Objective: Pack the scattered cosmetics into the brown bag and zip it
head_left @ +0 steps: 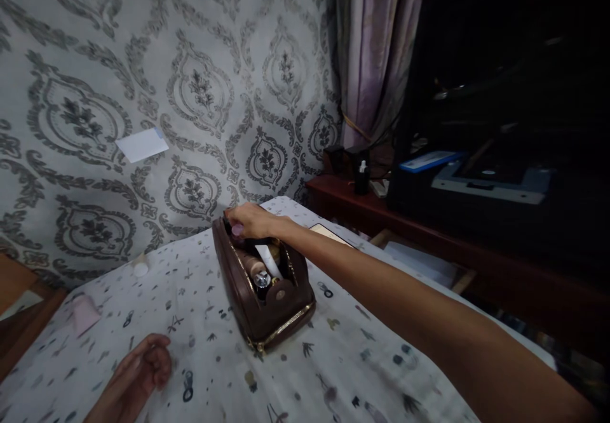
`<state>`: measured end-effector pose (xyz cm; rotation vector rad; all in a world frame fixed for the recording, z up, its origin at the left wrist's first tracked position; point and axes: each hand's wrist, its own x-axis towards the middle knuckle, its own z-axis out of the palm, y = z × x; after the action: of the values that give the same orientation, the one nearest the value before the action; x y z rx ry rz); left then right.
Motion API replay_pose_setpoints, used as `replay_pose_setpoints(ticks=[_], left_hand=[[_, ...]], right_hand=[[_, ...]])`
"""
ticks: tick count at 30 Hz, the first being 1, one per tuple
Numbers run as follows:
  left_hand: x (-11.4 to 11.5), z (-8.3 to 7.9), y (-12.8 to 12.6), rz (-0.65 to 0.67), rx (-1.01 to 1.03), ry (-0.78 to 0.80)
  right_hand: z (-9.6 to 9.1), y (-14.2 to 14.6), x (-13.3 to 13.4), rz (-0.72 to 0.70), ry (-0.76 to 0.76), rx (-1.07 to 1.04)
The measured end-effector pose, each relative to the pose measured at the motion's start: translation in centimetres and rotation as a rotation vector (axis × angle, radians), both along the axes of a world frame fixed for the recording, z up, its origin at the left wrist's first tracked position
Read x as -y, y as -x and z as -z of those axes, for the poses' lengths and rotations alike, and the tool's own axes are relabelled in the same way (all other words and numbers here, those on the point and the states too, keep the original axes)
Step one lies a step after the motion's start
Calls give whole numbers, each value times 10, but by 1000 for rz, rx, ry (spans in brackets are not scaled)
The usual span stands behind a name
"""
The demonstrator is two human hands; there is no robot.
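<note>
A brown cosmetic bag with gold zips lies unzipped on the patterned bedsheet. Inside it I see a white tube, a bottle with a shiny silver cap, a beige-pink container and a purple cap. My right hand reaches over the bag's far end, fingers bent down by its rim; what they pinch is hidden. At lower left, my left hand hovers above the sheet with loosely curled fingers and nothing in them.
A pink tube and a small white-ended tube lie on the sheet to the left. A white card shows against the patterned wall. On the right stand a red-brown desk, a small dark bottle and an open drawer.
</note>
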<state>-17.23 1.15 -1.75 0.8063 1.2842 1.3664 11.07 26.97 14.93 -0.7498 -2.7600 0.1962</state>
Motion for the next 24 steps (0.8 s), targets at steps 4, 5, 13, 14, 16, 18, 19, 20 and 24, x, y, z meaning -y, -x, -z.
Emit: replay_pose_setpoints(ticks=[4,5,13,14,16,18,19,20,24], left_hand=[[0,4,4,8,15,-15],[1,3,1,8,15,-23],[3,-11,-16,-16,6,-52],[2,-11,-16,-14,8,-46],[2,-13,-17,3,6,-18],[2,-15,-17,3,-2,-11],[2,-16,-17,-4,-5,-15],[2,-17,-17,-13,-6,-22],[2,-18,-16,55,-11,-15]], right_hand=[[-3,1,2,-13,-7,12],[-3,1,2,-13,-9,15],[-7,5,3,29,-9,31],[-7,5,3,38,-9,31],[-7,6,3,52,-9,28],[-6,5,3,59,-5,27],[-6,5,3,62,-1,29],[-6,4,3,63,3,32],[-6,0,5,59,11,50]])
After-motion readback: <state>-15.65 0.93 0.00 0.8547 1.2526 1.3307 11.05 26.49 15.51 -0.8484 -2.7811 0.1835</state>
